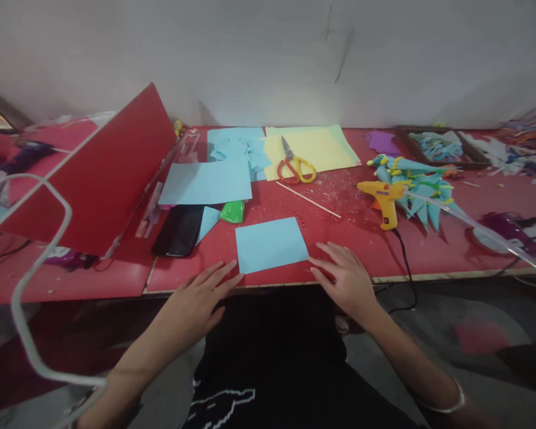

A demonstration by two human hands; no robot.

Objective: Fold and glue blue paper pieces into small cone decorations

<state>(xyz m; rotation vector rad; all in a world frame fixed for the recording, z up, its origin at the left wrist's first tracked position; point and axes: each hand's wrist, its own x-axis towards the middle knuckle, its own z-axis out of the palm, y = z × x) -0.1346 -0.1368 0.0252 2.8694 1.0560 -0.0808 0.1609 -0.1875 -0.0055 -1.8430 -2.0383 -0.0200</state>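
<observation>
A light blue rectangular sheet of paper [271, 244] lies flat near the front edge of the red table. My left hand [205, 295] rests at its lower left corner, fingers stretched out and fingertips touching or very close to the paper. On the other side my right hand [346, 277] lies with fingers spread, one fingertip at the sheet's lower right corner. Neither hand grips anything. Just beyond the sheet are a green shiny packet [233, 211], a small blue paper triangle [209, 221] and a thin stick [308, 199].
Scissors [297, 169] lie partly on pale yellow paper [326, 149]. A yellow glue gun [386, 199] with a cord stands by blue paper cones [424, 196] at right. A black phone [177, 231], larger blue sheets [205, 183] and a red upright panel [111, 179] are left.
</observation>
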